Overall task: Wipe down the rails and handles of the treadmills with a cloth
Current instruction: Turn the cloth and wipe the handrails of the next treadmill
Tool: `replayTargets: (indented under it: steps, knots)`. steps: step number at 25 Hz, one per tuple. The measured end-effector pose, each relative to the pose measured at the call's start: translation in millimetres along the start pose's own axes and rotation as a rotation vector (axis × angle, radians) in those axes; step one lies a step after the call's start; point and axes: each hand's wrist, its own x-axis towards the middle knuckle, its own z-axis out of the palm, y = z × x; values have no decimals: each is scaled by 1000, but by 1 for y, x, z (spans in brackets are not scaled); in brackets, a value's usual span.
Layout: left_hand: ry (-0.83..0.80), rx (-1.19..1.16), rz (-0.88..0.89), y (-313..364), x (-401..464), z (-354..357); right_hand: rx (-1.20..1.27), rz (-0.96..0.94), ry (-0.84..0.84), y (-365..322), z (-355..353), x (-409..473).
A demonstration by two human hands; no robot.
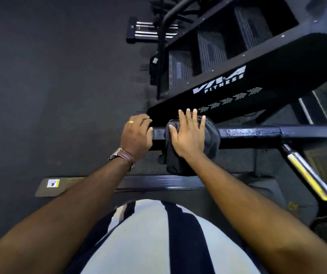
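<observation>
A black treadmill rail [257,133] runs left to right across the middle of the view, its top glistening wet to the right. A dark grey cloth [211,139] is draped over the rail and hangs down on my side. My right hand [188,135] lies flat on the cloth with straight, spread fingers, pressing it onto the rail. My left hand [136,135], with a ring and a brown-strapped watch, grips the rail's left end just beside the cloth, fingers curled over the top.
Beyond the rail stands a black stair-climber machine [237,84] marked with white fitness lettering. A rack of chrome dumbbells [148,30] sits at the far top. The treadmill's side deck [158,183] lies below my arms. A yellow-striped strut [307,175] slants at the right. Dark rubber floor [49,86] spreads left.
</observation>
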Motion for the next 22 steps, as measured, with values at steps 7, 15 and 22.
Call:
replayTargets:
  steps: [7,15,22]
  knots:
    - [37,-351,-197,-32,-8,-9,-75,-275,-36,-20,5,7]
    - [168,-980,-915,-50,-30,-1,-116,-353,-40,-57,9,0]
    - [211,-1223,-1101,-56,-28,-3,-54,-193,-507,-123,16,70]
